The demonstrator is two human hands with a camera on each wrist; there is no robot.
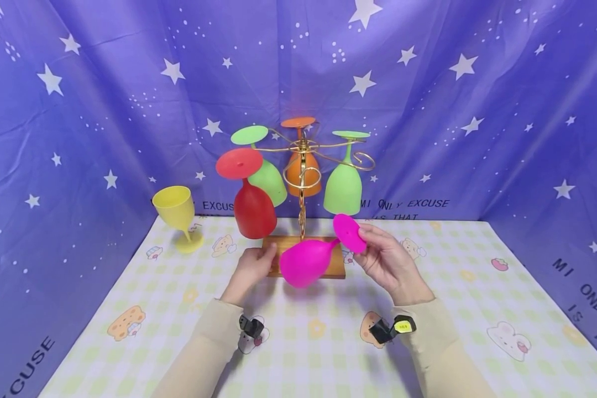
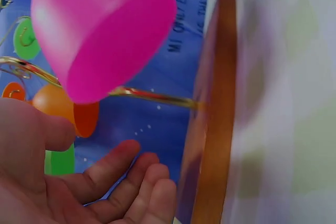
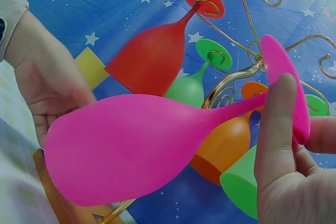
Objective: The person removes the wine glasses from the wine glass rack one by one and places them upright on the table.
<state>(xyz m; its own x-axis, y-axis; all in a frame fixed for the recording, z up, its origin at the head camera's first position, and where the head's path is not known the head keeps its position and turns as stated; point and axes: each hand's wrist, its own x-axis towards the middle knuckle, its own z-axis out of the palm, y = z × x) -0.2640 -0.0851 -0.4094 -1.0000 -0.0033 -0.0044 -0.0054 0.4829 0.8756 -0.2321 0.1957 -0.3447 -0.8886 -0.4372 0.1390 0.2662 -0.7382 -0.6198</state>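
Note:
By its round foot, a magenta wine goblet [image 1: 305,262] is pinched between the thumb and fingers of my right hand [image 1: 390,262]. The goblet is tilted, its bowl pointing left and down in front of the gold metal rack [image 1: 302,213]. Beside the left end of the rack's wooden base [image 2: 218,114] is my left hand [image 1: 251,271], its fingers loosely bent with nothing between them in the left wrist view. Upside down on the rack's arms hang a red goblet [image 1: 255,213], an orange goblet [image 1: 303,177] and two green goblets [image 1: 343,188].
A yellow goblet [image 1: 175,207] stands upright at the back left of the table. The table bears a checked cloth [image 1: 318,354] with cartoon prints. A purple curtain [image 1: 278,66] with stars encloses the back and sides. One curled rack arm [image 1: 364,160] juts out at the right.

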